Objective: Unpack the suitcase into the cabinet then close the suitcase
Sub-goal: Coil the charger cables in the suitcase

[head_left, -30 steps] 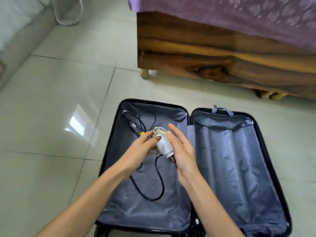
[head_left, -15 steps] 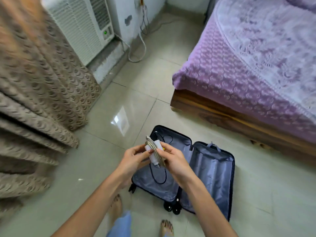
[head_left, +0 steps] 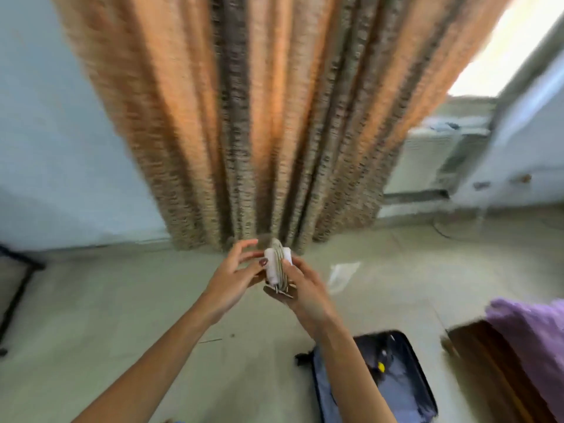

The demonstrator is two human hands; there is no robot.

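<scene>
A heavy brown-and-orange patterned curtain [head_left: 274,117] hangs in folds to the pale tiled floor [head_left: 122,300], with a pale blue wall [head_left: 45,132] on its left. To its right is a blurred white cooler unit [head_left: 427,160] under a glaring window [head_left: 503,47]. Lower right stands a dark wooden bed frame [head_left: 488,367] with a purple bedspread [head_left: 531,325].

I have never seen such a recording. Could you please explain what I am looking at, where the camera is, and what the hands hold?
No machine here: these are a person's two bare hands, filmed by a wide-angle camera worn on the head. The right hand grips a white charger with cable wound round it; the left hand touches it with the thumb. The open suitcase lies on the floor at lower right; a yellow spot inside is too blurred to name. A curtain hangs ahead.
</scene>
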